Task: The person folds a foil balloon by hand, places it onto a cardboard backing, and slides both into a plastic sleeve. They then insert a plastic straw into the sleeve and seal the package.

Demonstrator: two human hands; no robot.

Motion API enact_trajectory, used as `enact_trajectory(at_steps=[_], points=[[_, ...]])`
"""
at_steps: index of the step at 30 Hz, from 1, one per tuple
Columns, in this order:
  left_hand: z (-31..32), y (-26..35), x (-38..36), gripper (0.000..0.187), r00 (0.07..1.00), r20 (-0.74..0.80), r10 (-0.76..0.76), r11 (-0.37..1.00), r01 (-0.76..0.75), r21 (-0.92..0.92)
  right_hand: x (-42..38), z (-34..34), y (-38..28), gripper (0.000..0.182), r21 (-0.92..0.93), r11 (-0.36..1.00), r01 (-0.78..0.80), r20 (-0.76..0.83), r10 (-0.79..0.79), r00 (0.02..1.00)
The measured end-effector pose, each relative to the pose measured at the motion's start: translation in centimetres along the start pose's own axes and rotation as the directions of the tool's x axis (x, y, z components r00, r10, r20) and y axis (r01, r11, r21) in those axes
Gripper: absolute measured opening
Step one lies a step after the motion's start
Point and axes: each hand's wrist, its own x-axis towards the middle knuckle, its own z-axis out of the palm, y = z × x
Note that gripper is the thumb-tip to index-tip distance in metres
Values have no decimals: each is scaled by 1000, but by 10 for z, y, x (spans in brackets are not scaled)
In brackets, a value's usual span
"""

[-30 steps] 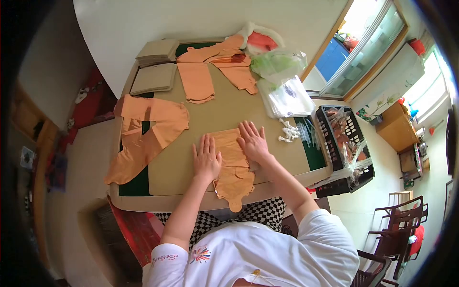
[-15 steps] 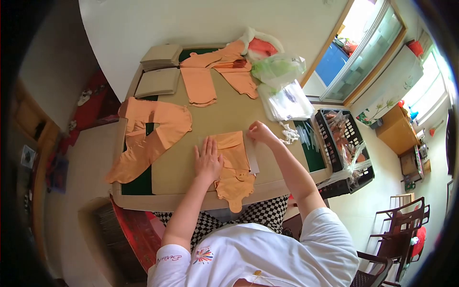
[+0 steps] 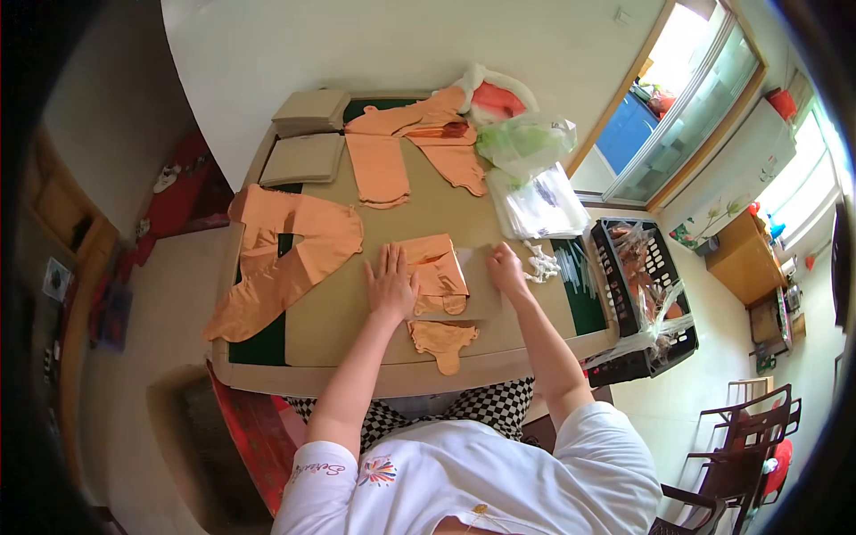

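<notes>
A folded orange garment, looking like tights (image 3: 439,267), lies on the brown board in front of me. Its lower end (image 3: 443,339) shows as a separate piece below a pale strip. My left hand (image 3: 390,283) presses flat on its left edge, fingers stretched out. Right of the garment, my right hand (image 3: 506,269) is closed in a pinch at the side of a thin, pale, see-through sheet (image 3: 475,278), which is blurred and hard to make out. More orange tights lie spread at the left (image 3: 294,259) and at the back (image 3: 379,165).
Stacked brown cards (image 3: 299,159) stand at the back left. Clear plastic bags (image 3: 539,205), small white pieces (image 3: 542,263) and clear strips (image 3: 575,266) lie at the right. Beside the table is a black crate (image 3: 615,267) with wrapped items. The table's near edge (image 3: 392,379) borders my lap.
My right hand has moved right, away from the garment, and the pale sheet has shifted with it. The garment's lower part now looks folded up. My left hand stays pressed on it.
</notes>
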Motion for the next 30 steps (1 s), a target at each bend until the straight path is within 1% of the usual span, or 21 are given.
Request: enact_trajectory(at_steps=[2, 3, 4, 6, 9, 11, 12, 15, 16, 17, 19, 20, 21, 23, 24, 25, 26, 27, 28, 29, 30], points=[[0, 1, 0, 58, 1000, -11, 9, 1000, -9, 0, -17, -20, 31, 25, 41, 999, -8, -14, 8, 1000], [0, 1, 0, 57, 1000, -18, 15, 1000, -15, 0, -26, -33, 39, 23, 60, 997, -46, -19, 47, 999], [2, 0, -1, 56, 998, -59, 32, 999, -34, -26, -36, -46, 46, 21, 79, 993, -87, -24, 89, 996], [6, -1, -2, 52, 987, -143, 67, 994, -78, -74, -52, -70, 72, 19, 210, 969, -131, 29, 128, 991], [-11, 15, -23, 46, 949, -128, 288, 946, -303, -115, -80, -117, 66, 15, 286, 933, -220, 200, 167, 966], [3, 31, -43, 39, 898, -193, 395, 875, -432, -219, -91, -133, 61, 13, 471, 838, -276, 257, 169, 952], [4, 39, -51, 36, 868, -231, 440, 829, -491, -266, -97, -139, 47, 14, 582, 757, -298, 287, 152, 946], [-1, 52, -62, 42, 880, -8, 475, 858, -465, -219, -98, -128, 42, 16, 585, 756, -294, 298, 137, 945], [-3, 54, -63, 46, 870, 58, 489, 865, -475, -162, -97, -118, 35, 18, 525, 787, -324, 320, 170, 932], [0, 55, -64, 48, 845, 31, 534, 844, -529, -91, -98, -105, 24, 18, 503, 799, -330, 309, 191, 932], [12, 50, -66, 53, 786, -12, 618, 785, -617, 56, -91, -71, 21, 19, 532, 791, -303, 394, 86, 915], [30, 45, -65, 59, 737, -85, 671, 732, -639, 239, -89, -60, 12, 19, 511, 810, -288, 419, 58, 906], [43, 42, -65, 58, 708, -137, 693, 708, -632, 315, -86, -43, 7, 21, 534, 795, -286, 410, 52, 911], [46, 39, -65, 57, 720, -167, 673, 738, -641, 210, -76, -17, 14, 21, 410, 897, -166, 383, -5, 924], [43, 38, -65, 56, 729, -180, 660, 751, -642, 155, -79, -14, 3, 22, 273, 960, -62, 289, -20, 957], [41, 37, -66, 55, 737, -184, 650, 759, -641, 112, -83, -15, -14, 23, 118, 993, 30, 197, -53, 979], [40, 38, -67, 55, 747, -184, 639, 767, -637, 78, -85, -14, -24, 25, -50, 993, 108, 110, -102, 989], [39, 37, -67, 54, 751, -193, 632, 770, -636, 48, -87, -10, -25, 28, -59, 965, 254, 70, -250, 966], [38, 37, -68, 53, 754, -199, 625, 772, -635, 20, -90, -6, -24, 31, -76, 916, 395, 31, -394, 919], [38, 38, -68, 53, 764, -202, 612, 779, -627, -8, -92, -4, -22, 35, -99, 845, 526, -3, -529, 849], [37, 38, -68, 52, 769, -206, 606, 781, -624, -32, -93, -1, -20, 35, -123, 827, 548, 45, -547, 836]])
